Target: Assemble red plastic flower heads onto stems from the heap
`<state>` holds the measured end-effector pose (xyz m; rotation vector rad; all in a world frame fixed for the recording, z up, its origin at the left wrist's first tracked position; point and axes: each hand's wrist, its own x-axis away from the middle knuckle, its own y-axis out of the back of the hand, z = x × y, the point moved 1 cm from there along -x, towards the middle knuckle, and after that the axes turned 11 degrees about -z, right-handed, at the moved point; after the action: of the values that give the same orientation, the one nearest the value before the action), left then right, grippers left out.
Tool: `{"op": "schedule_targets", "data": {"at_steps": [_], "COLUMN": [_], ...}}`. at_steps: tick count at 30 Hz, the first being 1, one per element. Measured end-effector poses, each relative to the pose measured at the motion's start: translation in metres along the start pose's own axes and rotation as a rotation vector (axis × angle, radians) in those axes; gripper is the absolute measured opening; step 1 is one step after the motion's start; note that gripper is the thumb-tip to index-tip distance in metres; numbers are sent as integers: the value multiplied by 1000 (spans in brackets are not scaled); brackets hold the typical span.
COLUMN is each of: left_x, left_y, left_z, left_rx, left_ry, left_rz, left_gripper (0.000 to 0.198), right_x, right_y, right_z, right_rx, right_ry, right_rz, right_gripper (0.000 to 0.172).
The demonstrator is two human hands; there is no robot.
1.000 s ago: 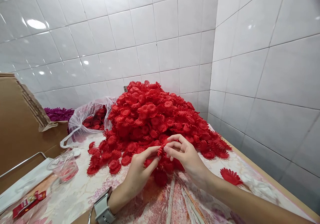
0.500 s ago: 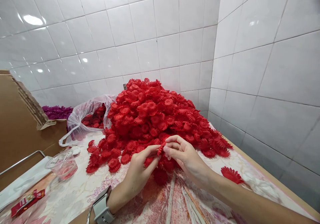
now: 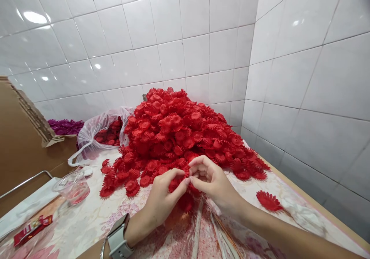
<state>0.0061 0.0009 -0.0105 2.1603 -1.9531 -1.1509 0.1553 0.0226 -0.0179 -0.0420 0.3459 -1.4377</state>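
My left hand (image 3: pixel 162 193), with a watch on its wrist, pinches a small red fabric flower (image 3: pixel 187 170) between thumb and index finger. From the other side my right hand (image 3: pixel 212 182) closes on the same flower, fingers curled and thumb tip near the left thumb. Most of that flower is hidden behind the fingertips. Just beyond my hands rises a big heap of red fabric flowers (image 3: pixel 173 128). Below them, thin pale strips and stems (image 3: pixel 198 228) lie on the table toward me.
A clear plastic bag (image 3: pixel 89 135) with darker red flowers stands left of the heap, purple flowers (image 3: pixel 65 126) behind it. At left are a cardboard box (image 3: pixel 23 135), a clear plastic cup (image 3: pixel 72 189) and a red packet (image 3: pixel 33 230). One red flower (image 3: pixel 268 201) lies at right. Tiled walls (image 3: pixel 196 16) enclose the corner.
My fingers have shifted slightly around the small red flower, which now shows less between them. The right thumb has come down toward the left thumb. The view has tilted a little.
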Motion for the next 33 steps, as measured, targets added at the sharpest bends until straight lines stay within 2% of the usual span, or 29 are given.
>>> {"op": "schedule_targets", "data": {"at_steps": [3,5,8,11,15,18,21,23,24,27,33], "left_x": [-5,-13,-27,-34,-30,-23,-17,-14,-13,-10,-13], "left_y": [2,7,18,25,20,13,9,8,7,7,7], "left_z": [7,17,32,37,31,25,21,18,16,12,16], "left_rx": [93,125,135,142,144,142,141,137,134,126,143], "left_ry": [110,165,195,205,192,165,127,106,98,82,92], "left_rz": [-71,-164,-293,-363,-305,-205,-110,-66,-52,-25,-103], "left_gripper": [23,26,27,26,23,20,17,16,16,15,17], "right_x": [1,1,-2,-6,-8,-5,-3,-3,-4,-6,-11], "right_y": [0,2,6,9,9,8,7,6,6,6,11], "right_z": [1,5,9,9,6,7,7,6,6,4,5], "right_rx": [-7,-34,-79,-79,26,85,119,110,101,77,52], "right_ry": [8,-15,-48,-28,48,85,57,8,-11,-19,-5], "right_rz": [62,70,74,37,-38,36,124,128,122,72,-48], "right_gripper": [22,24,28,27,22,16,11,7,11,27,29]}}
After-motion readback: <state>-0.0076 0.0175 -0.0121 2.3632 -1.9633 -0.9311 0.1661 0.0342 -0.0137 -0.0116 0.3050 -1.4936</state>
